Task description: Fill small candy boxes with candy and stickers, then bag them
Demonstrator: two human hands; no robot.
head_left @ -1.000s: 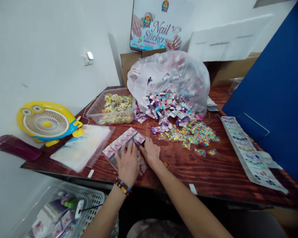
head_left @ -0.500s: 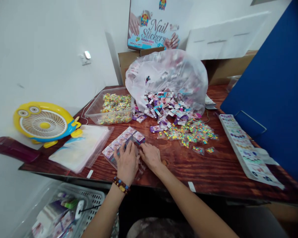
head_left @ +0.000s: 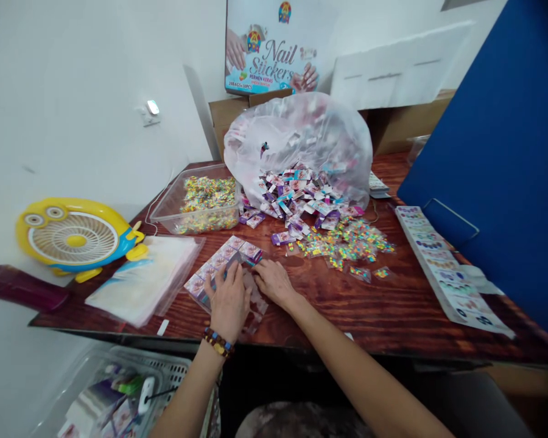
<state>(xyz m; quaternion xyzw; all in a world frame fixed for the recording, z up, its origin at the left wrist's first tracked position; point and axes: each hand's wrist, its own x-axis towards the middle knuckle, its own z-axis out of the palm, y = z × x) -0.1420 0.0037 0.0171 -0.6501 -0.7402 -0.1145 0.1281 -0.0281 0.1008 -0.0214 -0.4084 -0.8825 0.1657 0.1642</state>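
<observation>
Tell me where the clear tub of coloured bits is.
Head view: the clear tub stands far left on the table, just left of the big plastic bag and beyond the row of small boxes under the left hand.

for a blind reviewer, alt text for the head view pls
The left hand and right hand touch a row of small purple boxes on a wooden table. Behind, a clear bag spills loose boxes.

We saw the small boxes lying flat in a tight diagonal row near the front edge of the table, pink-and-purple printed tops up, their near end inside a crumpled clear plastic sleeve.
</observation>
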